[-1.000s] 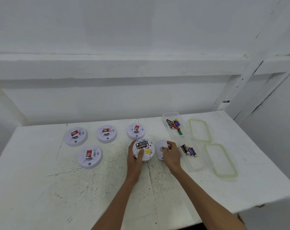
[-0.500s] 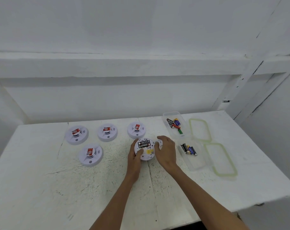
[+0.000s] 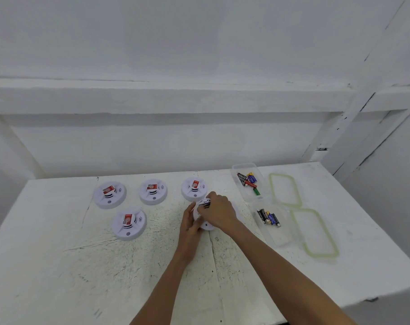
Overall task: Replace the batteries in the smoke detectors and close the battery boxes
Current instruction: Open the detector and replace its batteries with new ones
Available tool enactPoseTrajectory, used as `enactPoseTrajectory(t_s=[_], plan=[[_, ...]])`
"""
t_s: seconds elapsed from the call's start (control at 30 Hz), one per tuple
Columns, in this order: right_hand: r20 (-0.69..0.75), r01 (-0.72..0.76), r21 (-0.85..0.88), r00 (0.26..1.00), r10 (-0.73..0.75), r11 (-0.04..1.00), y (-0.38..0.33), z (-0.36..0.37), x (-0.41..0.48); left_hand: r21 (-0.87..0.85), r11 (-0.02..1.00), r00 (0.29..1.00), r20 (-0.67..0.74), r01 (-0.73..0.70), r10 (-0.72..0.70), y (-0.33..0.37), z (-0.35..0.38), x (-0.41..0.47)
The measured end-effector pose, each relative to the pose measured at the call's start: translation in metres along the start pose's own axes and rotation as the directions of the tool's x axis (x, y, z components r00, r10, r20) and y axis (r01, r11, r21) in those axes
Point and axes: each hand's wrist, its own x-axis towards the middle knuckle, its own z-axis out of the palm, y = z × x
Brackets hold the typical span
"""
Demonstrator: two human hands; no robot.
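The upturned smoke detector [image 3: 207, 227] is gripped by the left hand [image 3: 190, 222] while its batteries [image 3: 204, 204] are picked at by the curled right hand [image 3: 220, 213], hold unclear; lifting them out is judged next.

My left hand [image 3: 190, 222] grips the smoke detector [image 3: 208, 227] by its left edge. My right hand [image 3: 220, 213] arches over it palm down, fingers [image 3: 211, 197] curled onto its top.
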Motion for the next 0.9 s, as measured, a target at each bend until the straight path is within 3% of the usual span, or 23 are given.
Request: enactPoseTrajectory(t_s=[0.2,0.43,0.9], plan=[[-0.008,-0.010,-0.088,1.000,0.009,0.996,-0.015,-0.006,0.003,-0.041,0.998,0.998,-0.007,0.056,-0.057,-0.006,-0.006,0.005],[-0.012,0.014,-0.066,1.000,-0.015,0.998,-0.018,-0.006,0.005,-0.316,0.914,0.966,0.041,0.254,-0.254,0.002,-0.010,0.012],[-0.042,0.011,-0.132,0.999,-0.017,0.991,-0.015,-0.006,0.006,-0.404,0.891,0.973,-0.003,0.208,-0.229,0.003,-0.010,0.012]])
